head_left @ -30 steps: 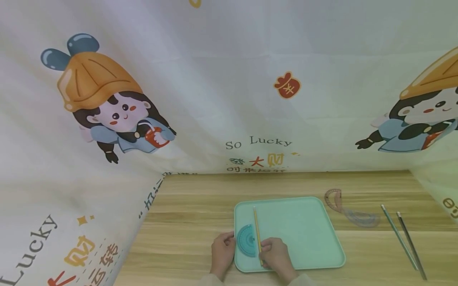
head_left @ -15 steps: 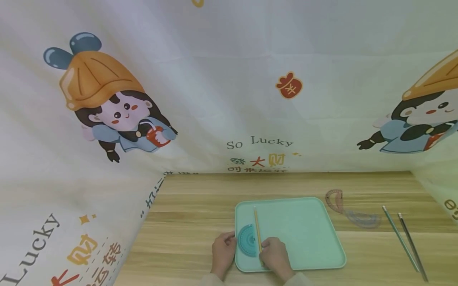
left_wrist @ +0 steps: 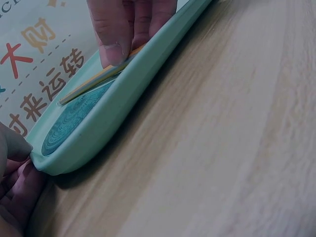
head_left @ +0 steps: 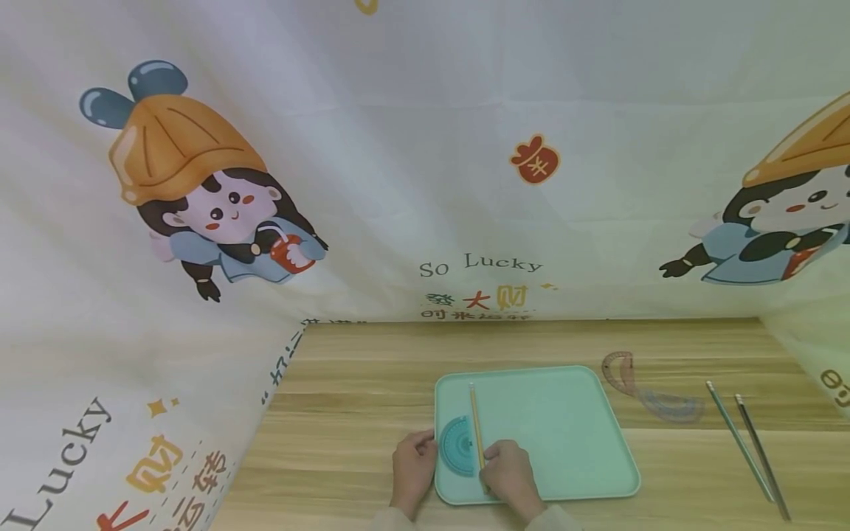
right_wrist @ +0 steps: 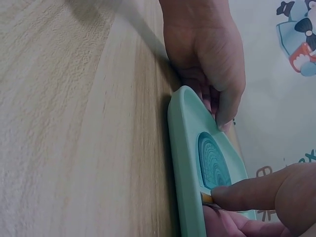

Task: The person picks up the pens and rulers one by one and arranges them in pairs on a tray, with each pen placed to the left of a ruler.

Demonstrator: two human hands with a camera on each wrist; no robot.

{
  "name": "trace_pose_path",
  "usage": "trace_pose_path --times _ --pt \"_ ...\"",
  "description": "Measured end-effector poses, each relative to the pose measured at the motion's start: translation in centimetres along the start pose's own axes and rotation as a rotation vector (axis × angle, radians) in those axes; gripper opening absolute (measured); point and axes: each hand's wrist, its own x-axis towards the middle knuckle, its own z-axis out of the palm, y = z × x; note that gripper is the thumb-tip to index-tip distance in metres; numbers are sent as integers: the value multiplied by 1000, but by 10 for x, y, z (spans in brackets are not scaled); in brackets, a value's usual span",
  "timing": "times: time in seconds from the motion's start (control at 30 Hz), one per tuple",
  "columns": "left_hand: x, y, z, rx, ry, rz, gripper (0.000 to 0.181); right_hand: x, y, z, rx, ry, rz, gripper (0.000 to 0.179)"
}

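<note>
My left hand grips the left rim of a mint-green tray, thumb on top of the edge in the left wrist view. My right hand pinches a yellow pencil near its front end, low in the tray. That pencil lies lengthwise along the straight edge of a teal protractor at the tray's left side. In the right wrist view, the thumb and fingers close on the pencil beside the protractor.
Behind the tray's right corner lie a reddish clear protractor and a bluish clear protractor. Farther right are a green pencil and a black pencil on the wooden table. A printed curtain encloses the back and sides.
The right hand has shifted very slightly on the pencil's front end. Tray, protractor and left hand keep their places.
</note>
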Motion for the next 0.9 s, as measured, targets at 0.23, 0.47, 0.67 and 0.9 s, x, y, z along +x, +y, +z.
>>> trace_pose_path --times 0.23,0.47,0.67,0.9 --pt "0 0 0 1 6 1 24 -1 1 -1 -6 -4 -24 23" --pt "-1 2 -1 2 8 6 24 -3 3 -2 24 3 -68 21" --pt "-1 2 0 8 10 2 24 -1 4 -5 79 -19 -25 21" --pt "0 1 0 5 8 2 24 0 4 -11 122 -31 16 22"
